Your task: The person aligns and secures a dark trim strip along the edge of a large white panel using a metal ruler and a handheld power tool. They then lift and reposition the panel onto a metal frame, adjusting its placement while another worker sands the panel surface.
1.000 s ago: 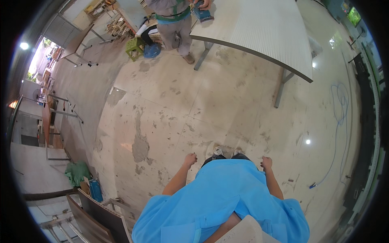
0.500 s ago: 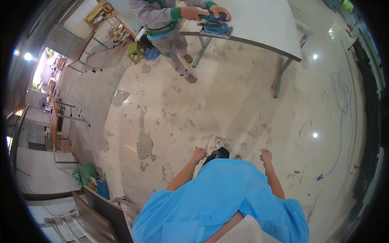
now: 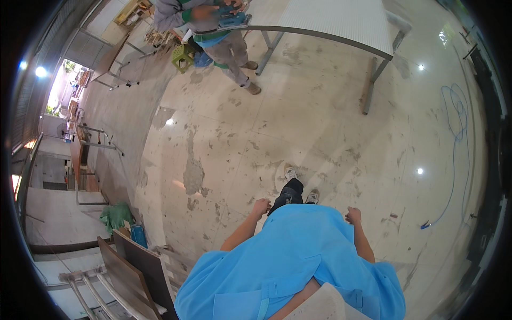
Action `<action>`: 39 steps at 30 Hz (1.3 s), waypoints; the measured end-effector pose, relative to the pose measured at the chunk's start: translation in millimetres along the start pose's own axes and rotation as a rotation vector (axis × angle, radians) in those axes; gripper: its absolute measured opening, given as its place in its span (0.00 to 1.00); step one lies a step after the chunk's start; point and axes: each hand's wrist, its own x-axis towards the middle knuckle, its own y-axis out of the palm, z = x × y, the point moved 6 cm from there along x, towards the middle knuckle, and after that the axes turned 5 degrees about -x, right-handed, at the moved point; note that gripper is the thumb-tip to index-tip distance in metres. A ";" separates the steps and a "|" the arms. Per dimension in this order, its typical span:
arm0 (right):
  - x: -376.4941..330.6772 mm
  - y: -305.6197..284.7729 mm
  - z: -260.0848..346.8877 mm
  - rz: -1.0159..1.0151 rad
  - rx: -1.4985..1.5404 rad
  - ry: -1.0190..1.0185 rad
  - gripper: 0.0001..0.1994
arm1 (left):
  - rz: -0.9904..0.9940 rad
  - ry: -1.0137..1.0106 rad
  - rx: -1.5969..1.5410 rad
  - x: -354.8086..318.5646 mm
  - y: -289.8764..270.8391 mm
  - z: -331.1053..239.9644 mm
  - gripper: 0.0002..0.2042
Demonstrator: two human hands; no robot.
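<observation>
My left hand hangs beside my left thigh, its fingers curled in, with no object visible in it. On the other side my right hand is also loosely closed, level with the hem of my blue shirt, and nothing shows in it. Both hands are small in the picture and touch no work surface. Below them my shoes stand on the worn, pale floor. Farther off, another person in grey work clothes grips a blue power sander at the left end of a ribbed white panel.
Metal legs carry the panel. A blue hose lies looped on the floor at right. Brown boards lean at lower left near a green cloth. A green stool stands behind the other person.
My view has shifted slightly, and more of my shoes shows. The other person's sander has moved left along the panel. My hands stay low at my sides, still curled.
</observation>
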 end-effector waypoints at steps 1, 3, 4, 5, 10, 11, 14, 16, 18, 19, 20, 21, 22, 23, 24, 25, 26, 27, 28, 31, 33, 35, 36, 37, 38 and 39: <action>-3.0 3.9 9.7 0.021 0.024 -0.069 0.20 | 0.016 0.001 0.017 -0.5 -0.8 5.9 0.15; -9.0 7.0 21.5 0.004 0.094 -0.055 0.20 | 0.019 -0.001 0.015 -0.6 -1.7 13.1 0.15; -11.7 10.7 30.4 0.040 0.079 -0.086 0.21 | 0.011 0.000 0.002 0.2 -2.2 13.6 0.15; -14.0 12.5 38.4 0.051 0.089 -0.106 0.21 | 0.006 -0.004 -0.002 2.2 -1.2 11.8 0.15; -19.3 14.3 63.1 0.083 0.101 -0.114 0.20 | 0.019 0.069 0.012 9.7 7.8 -23.3 0.15; -19.4 13.3 64.9 0.075 0.093 -0.107 0.19 | 0.015 0.050 -0.010 10.1 9.4 -30.4 0.15; -18.5 11.9 65.2 0.061 0.090 -0.100 0.19 | 0.082 0.135 0.038 9.3 19.6 -58.2 0.16; -16.8 11.6 62.5 0.054 0.091 -0.099 0.19 | 0.086 0.186 0.061 7.9 25.1 -72.7 0.16; -14.8 10.9 56.1 0.034 0.083 -0.057 0.19 | 0.090 0.190 0.043 7.1 29.2 -81.2 0.16; -13.9 11.8 55.8 0.046 0.086 -0.082 0.19 | 0.096 0.182 0.023 7.1 31.1 -83.5 0.16; -12.8 12.1 53.3 0.046 0.085 -0.074 0.19 | 0.090 0.157 0.021 7.6 32.2 -83.6 0.16; -11.7 11.6 49.3 0.035 0.084 -0.028 0.20 | 0.095 0.163 0.026 7.9 33.6 -84.9 0.15; -11.1 12.9 49.9 0.053 0.086 -0.063 0.20 | 0.086 0.153 0.049 8.7 33.5 -83.7 0.15; -10.3 13.3 49.0 0.061 0.088 -0.057 0.20 | 0.079 0.140 0.073 9.5 33.5 -82.2 0.15; -9.9 12.7 46.6 0.044 0.105 -0.037 0.20 | 0.081 0.137 0.072 10.2 32.9 -79.4 0.15; -9.5 13.3 47.5 0.056 0.092 -0.056 0.20 | 0.086 0.131 0.072 10.9 32.8 -76.3 0.15; -9.4 12.8 47.2 0.042 0.096 -0.060 0.21 | 0.093 0.126 0.075 11.6 32.2 -72.0 0.15; -9.1 12.0 45.3 0.027 0.112 -0.030 0.21 | 0.085 0.131 0.083 12.3 30.8 -68.4 0.15; -9.0 13.0 47.4 0.040 0.089 -0.063 0.21 | 0.079 0.136 0.093 13.2 29.4 -65.0 0.14; -8.7 15.8 48.9 0.069 0.063 -0.067 0.20 | 0.054 0.105 0.095 15.3 24.4 -53.7 0.14; -8.2 16.7 49.4 0.070 0.063 -0.040 0.18 | 0.057 0.092 0.084 15.7 22.3 -50.6 0.14; -8.0 18.1 54.8 0.081 0.046 -0.083 0.18 | 0.062 0.062 0.051 14.7 20.7 -48.4 0.14; -7.8 18.1 55.2 0.071 0.042 -0.065 0.18 | 0.076 0.091 0.060 13.5 21.2 -50.1 0.14; -8.1 19.4 58.6 0.086 0.038 -0.095 0.18 | 0.069 0.086 0.057 12.1 20.7 -49.8 0.14; -8.5 20.1 60.4 0.090 0.038 -0.101 0.19 | 0.057 0.063 0.060 10.7 19.7 -48.5 0.14; -8.7 20.0 61.2 0.078 0.040 -0.089 0.19 | 0.049 0.065 0.067 9.3 19.6 -48.2 0.14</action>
